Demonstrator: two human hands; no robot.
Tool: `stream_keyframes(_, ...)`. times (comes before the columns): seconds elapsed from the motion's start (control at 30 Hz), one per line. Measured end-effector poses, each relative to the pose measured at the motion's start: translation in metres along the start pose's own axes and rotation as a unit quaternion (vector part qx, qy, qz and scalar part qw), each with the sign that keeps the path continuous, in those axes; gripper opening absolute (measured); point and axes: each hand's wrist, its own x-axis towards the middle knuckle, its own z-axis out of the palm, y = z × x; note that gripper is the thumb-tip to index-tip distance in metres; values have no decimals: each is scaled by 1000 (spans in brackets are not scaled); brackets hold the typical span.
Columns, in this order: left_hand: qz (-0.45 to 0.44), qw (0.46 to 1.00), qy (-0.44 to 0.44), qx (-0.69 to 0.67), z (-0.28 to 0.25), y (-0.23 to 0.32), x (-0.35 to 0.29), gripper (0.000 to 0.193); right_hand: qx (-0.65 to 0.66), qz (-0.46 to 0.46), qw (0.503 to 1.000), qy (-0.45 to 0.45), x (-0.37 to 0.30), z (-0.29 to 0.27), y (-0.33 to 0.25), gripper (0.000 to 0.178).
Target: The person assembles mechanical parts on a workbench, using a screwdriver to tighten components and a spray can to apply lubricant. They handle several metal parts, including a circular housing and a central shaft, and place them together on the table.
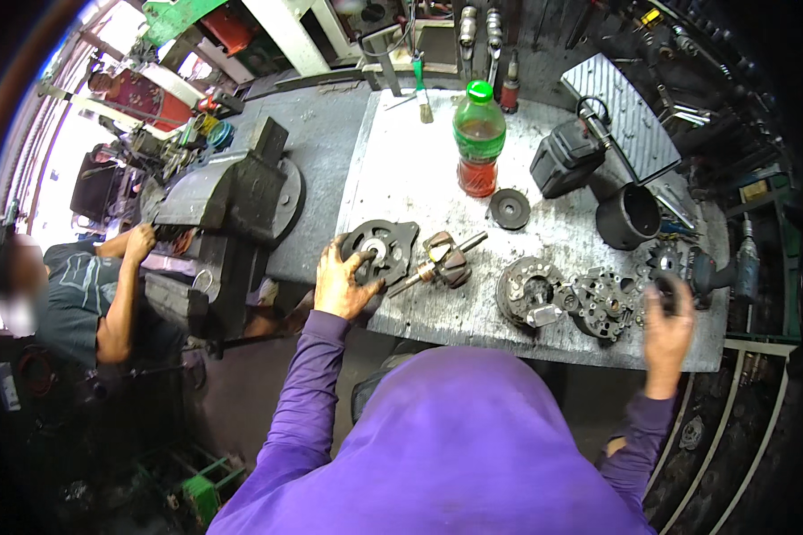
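Observation:
My left hand (pixel 340 283) grips the rim of a dark, round alternator end housing (pixel 400 239) at the bench's left front, thumb and fingers spread around its edge. Right beside it lies a rotor (pixel 448 259) with its shaft pointing to the upper right. At the right end, my right hand (pixel 668 341) is blurred, its fingers curled around a small dark thing that I cannot make out. Close to that hand are a dark power tool (pixel 707 275), an open metal housing (pixel 600 305) and a toothed metal part (pixel 663 259). Farther left sits another round housing (pixel 519 283).
On the bench (pixel 410 169) stand a green-capped bottle (pixel 479 143) of red liquid, a round disc (pixel 509 209), a black battery-like block (pixel 566 160) and a dark cylinder (pixel 628 217). A brush (pixel 425 108) lies behind. Left, a large vise (pixel 227 196) is beside another person (pixel 76 290).

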Motion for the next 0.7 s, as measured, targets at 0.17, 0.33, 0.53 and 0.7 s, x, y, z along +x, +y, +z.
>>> stream_keyframes(0.17, 39, 998, -29, -33, 2, -12, 13, 66, -81, -323, 923, -195, -35, 136, -94, 55)
stream_keyframes(0.33, 78, 992, -79, -58, 3, -23, 19, 91, -288, -341, 844, -298, -45, 248, -116, 68)
stream_keyframes(0.53, 83, 989, -118, -15, 0, -25, 24, 132, -294, -357, 814, -350, -33, 278, -103, 42)
stream_keyframes(0.7, 68, 995, -76, -18, 5, -22, 27, 140, -295, -415, 785, -354, -21, 271, -106, 46)
